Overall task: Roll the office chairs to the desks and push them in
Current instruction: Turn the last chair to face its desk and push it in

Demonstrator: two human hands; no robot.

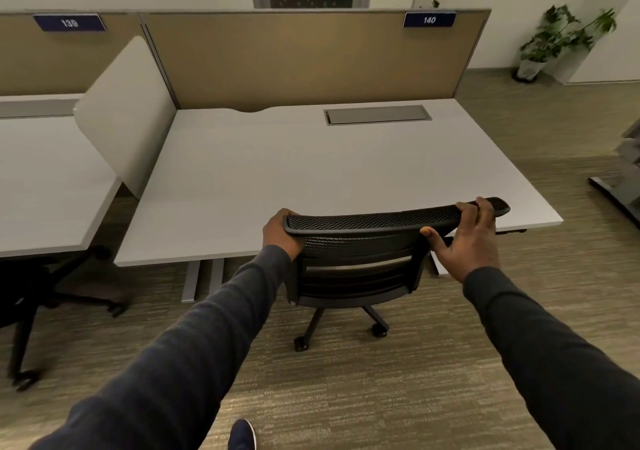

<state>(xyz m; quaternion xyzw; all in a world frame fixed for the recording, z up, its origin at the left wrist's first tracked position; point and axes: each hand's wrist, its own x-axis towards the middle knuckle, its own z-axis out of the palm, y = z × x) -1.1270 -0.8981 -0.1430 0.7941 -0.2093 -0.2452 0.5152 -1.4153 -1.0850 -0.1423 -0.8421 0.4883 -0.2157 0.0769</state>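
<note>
A black mesh-back office chair [356, 269] stands at the front edge of the grey desk [277, 172] labelled 140; its seat is hidden under the desktop. My left hand [280, 234] grips the left end of the backrest's top rail. My right hand [467, 238] holds the right end, fingers over the rail and thumb below it. Two castors and part of the star base show on the carpet beneath. A second black chair [41, 297] sits partly under the neighbouring desk [45, 179], labelled 139, at the left.
Tan partition panels [304, 58] back both desks, and a white divider [128, 113] separates them. A potted plant [557, 40] stands at the far right wall. A dark metal stand base [620, 189] juts in at the right edge. My shoe [242, 435] is on the carpet.
</note>
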